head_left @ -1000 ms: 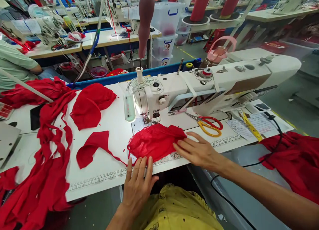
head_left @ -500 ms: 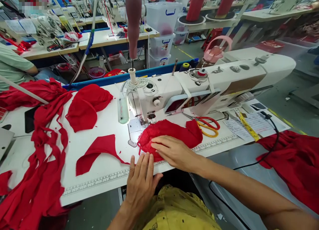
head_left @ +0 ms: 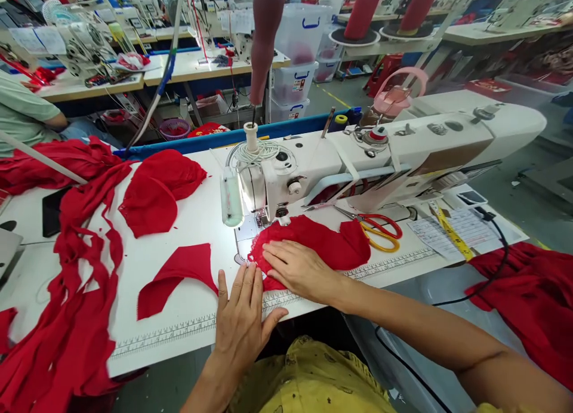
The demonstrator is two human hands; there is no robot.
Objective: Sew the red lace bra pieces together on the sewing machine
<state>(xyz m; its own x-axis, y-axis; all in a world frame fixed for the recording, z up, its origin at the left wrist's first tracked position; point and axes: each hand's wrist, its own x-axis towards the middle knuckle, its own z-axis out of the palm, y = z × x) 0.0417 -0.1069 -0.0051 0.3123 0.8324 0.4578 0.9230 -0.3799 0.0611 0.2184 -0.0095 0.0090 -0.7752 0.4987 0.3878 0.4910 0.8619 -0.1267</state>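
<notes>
A red garment piece with a lacy left edge (head_left: pixel 320 237) lies on the sewing table, just in front of the needle area of a white sewing machine (head_left: pixel 331 162). My right hand (head_left: pixel 302 270) rests on this fabric with its fingers extended and pressed down. Fingers stretched out, my left hand (head_left: pixel 242 311) lies flat at the table's front edge, its tips by the garment's lacy corner. A curved red fabric strip (head_left: pixel 179 273) lies left of it, its thin end running to my left fingers.
Scissors with red and orange handles (head_left: pixel 380 231) lie right of the garment. Paper sheets with a yellow tape measure (head_left: pixel 452 234) are farther right. Piled red fabric (head_left: pixel 85 317) covers the table's left, beside a red cup-shaped piece (head_left: pixel 156 195). A co-worker's sleeve (head_left: pixel 27 111) shows far left.
My left hand has shifted slightly left, and my right hand has moved a little left over the garment. The whole view has swung slightly.
</notes>
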